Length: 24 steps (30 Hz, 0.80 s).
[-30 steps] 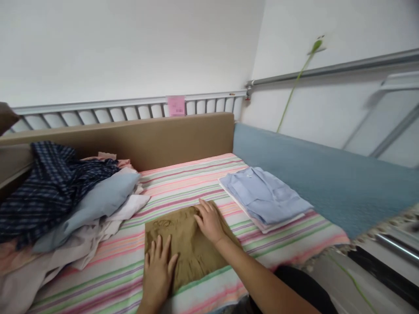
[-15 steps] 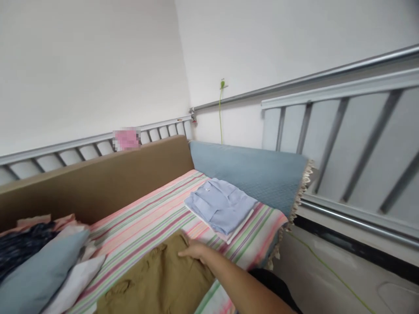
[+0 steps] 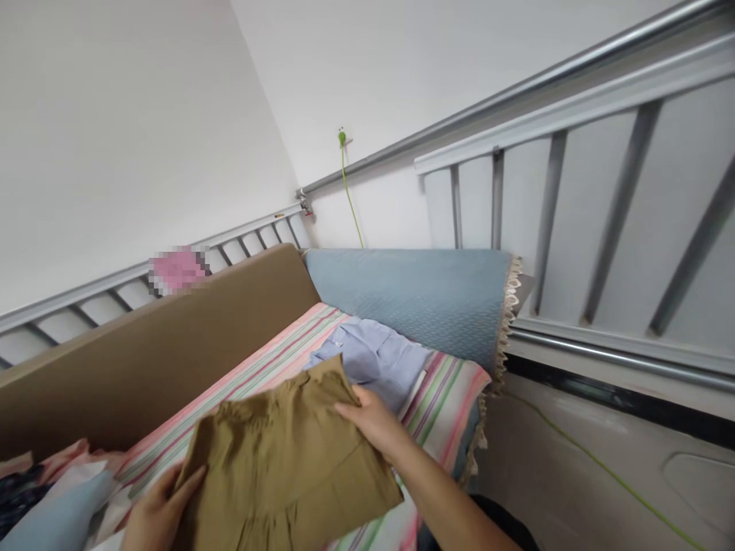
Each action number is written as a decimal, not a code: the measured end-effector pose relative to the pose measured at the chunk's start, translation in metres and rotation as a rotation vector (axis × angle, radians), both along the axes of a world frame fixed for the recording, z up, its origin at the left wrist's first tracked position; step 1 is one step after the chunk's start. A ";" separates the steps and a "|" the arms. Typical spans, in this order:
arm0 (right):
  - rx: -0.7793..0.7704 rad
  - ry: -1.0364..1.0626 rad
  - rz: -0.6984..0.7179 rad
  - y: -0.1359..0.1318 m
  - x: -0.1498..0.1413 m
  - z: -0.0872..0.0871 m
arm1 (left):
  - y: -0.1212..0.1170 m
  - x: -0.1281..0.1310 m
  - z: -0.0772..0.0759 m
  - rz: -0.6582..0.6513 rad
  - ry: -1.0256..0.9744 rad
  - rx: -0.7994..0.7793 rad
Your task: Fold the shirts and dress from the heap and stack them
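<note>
An olive-brown garment with gathered seams (image 3: 287, 451) is held up in front of me, folded into a rough rectangle. My left hand (image 3: 164, 505) grips its left edge, thumb on top and the other fingers hidden beneath. On the opposite edge, my right hand (image 3: 373, 421) pinches the cloth, its fingers partly under the fabric. Just beyond the garment lies a folded light-blue shirt (image 3: 379, 360), partly covered by it in my view. A strip of white cloth shows under the shirt's right edge. Both lie on a striped sheet (image 3: 276, 340).
Loose clothes (image 3: 63, 497) are heaped at the lower left. A brown backrest (image 3: 172, 329) borders the far side and a blue quilted armrest (image 3: 413, 298) the right end. Radiators (image 3: 574, 214) line the walls. A green cord (image 3: 351, 199) hangs from a socket and crosses the floor.
The olive-brown garment has been lifted off the sheet and moved toward the blue shirt. My left hand has come into view, holding its left side. The camera view has turned right.
</note>
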State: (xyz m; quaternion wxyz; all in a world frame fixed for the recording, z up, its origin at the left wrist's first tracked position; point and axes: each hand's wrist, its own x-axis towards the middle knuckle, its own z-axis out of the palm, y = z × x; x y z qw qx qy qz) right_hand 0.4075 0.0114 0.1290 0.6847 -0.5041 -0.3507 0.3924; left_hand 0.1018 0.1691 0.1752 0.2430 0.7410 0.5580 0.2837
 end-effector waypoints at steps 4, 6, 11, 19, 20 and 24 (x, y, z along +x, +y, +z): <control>0.093 0.094 -0.247 -0.019 0.046 0.021 | 0.034 0.106 0.042 -0.148 0.067 0.173; 0.119 0.115 -0.340 -0.023 0.063 0.021 | 0.049 0.161 0.057 -0.200 0.083 0.220; 0.036 0.075 -0.489 -0.014 0.101 -0.021 | 0.094 0.279 0.043 -0.304 0.172 0.269; -0.584 -0.312 -0.432 -0.003 0.128 -0.065 | 0.139 0.345 -0.049 -0.336 0.427 0.193; -0.572 -0.290 -0.414 -0.005 0.128 -0.061 | 0.141 0.345 -0.049 -0.342 0.434 0.192; -0.482 -0.093 -0.337 -0.009 0.123 -0.051 | 0.144 0.343 -0.034 -0.367 0.445 0.203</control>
